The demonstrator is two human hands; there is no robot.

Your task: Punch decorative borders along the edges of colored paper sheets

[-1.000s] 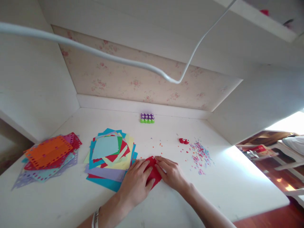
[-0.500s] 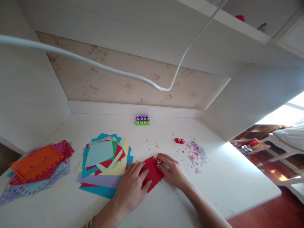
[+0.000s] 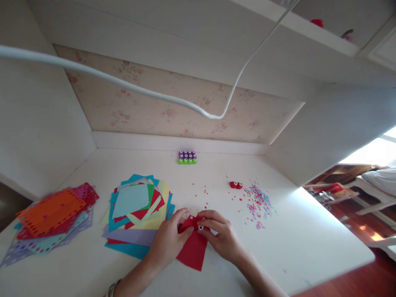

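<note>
A sheet of red paper (image 3: 192, 250) is raised and slightly bent between my hands. My left hand (image 3: 169, 233) pinches its left edge between thumb and fingers. In my right hand (image 3: 220, 232) is a small red paper punch (image 3: 200, 227) with a white, eye-like button, set at the paper's upper right edge; the fingers cover most of it. Small holes show along the paper's top edge. Beyond my right hand, more red punches (image 3: 236, 185) stand side by side on the white table.
Coloured sheets (image 3: 131, 202) are stacked left of my hands, with punched sheets (image 3: 51, 212) farther left. Confetti (image 3: 258, 202) lies scattered on the right. Purple and green punches (image 3: 187, 157) stand in rows near the back. A white cable (image 3: 173, 99) crosses the view.
The red paper has been lifted and turned, its lower end now towards me. Both hands have drawn closer together, the right one moving left and nearer with the punch.
</note>
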